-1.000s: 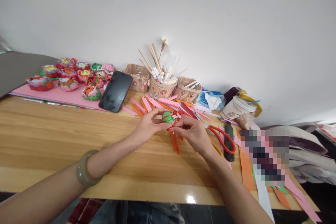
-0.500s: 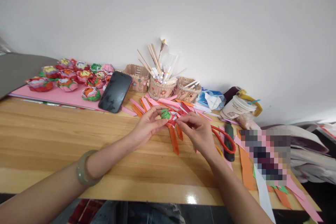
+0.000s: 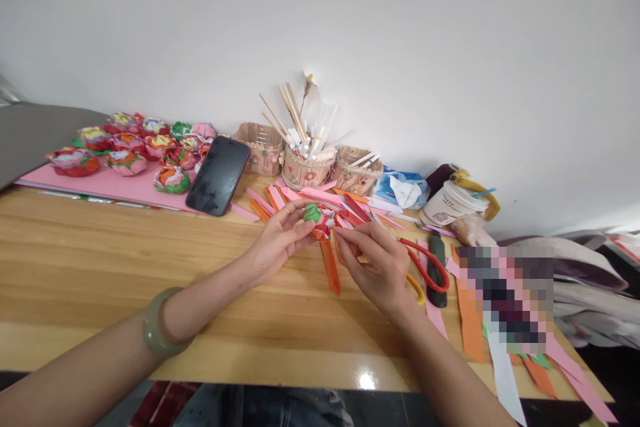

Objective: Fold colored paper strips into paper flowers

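A small paper flower in green, white, pink and red is held between the thumb and fingers of my left hand. My right hand is just to the right of the flower, thumb and forefinger pinched together; whatever is between them is too small to make out. Under and behind both hands lie pink and orange folded paper strips. Scissors with red and yellow handles lie right of my right hand, partly covered by it.
Finished paper flowers stand on pink sheets at the left, beside a black phone. Decorated baskets, a tissue pack and a paper cup line the wall. Long paper strips hang over the right edge.
My right hand has drawn slightly away from the flower, to the right and down. The flower has turned a little in my left hand and shows more red at its lower side.
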A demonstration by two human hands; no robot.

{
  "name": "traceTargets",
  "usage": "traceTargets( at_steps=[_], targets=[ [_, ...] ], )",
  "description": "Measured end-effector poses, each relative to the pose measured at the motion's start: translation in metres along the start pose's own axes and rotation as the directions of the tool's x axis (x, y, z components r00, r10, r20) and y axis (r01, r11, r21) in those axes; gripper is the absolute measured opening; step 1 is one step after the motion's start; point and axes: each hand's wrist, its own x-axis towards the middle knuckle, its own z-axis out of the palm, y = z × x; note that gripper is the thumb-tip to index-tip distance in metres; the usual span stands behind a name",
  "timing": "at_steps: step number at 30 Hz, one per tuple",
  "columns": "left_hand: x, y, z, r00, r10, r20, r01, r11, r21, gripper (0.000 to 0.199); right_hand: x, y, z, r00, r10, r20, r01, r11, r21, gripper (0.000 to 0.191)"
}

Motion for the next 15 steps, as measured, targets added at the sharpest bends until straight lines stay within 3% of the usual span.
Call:
traceTargets(
  at_steps=[4, 7, 11, 15],
  targets=[
    [0.0, 0.0, -0.001, 1.0, 0.001, 0.023, -0.001, 1.0, -0.019, 0.029, 0.002, -0.001, -0.002, 0.999, 0.008, 0.034, -0.01, 0.998, 0.06, 0.017],
    [-0.001, 0.001, 0.0, 0.998, -0.027, 0.05, 0.028, 1.0, -0.012, 0.032, 0.007, -0.004, -0.007, 0.981, 0.192, 0.007, -0.189, 0.961, 0.201, 0.016],
    [-0.003, 0.004, 0.0, 0.995, -0.054, 0.085, 0.051, 0.998, 0.034, 0.035, 0.012, -0.005, -0.011, 0.885, 0.448, 0.122, -0.46, 0.809, 0.367, 0.013],
    [-0.004, 0.004, 0.0, 0.994, -0.048, 0.102, 0.043, 0.998, 0.049, 0.035, 0.013, -0.003, -0.009, 0.802, 0.54, 0.257, -0.595, 0.676, 0.435, 0.015]
  ],
)
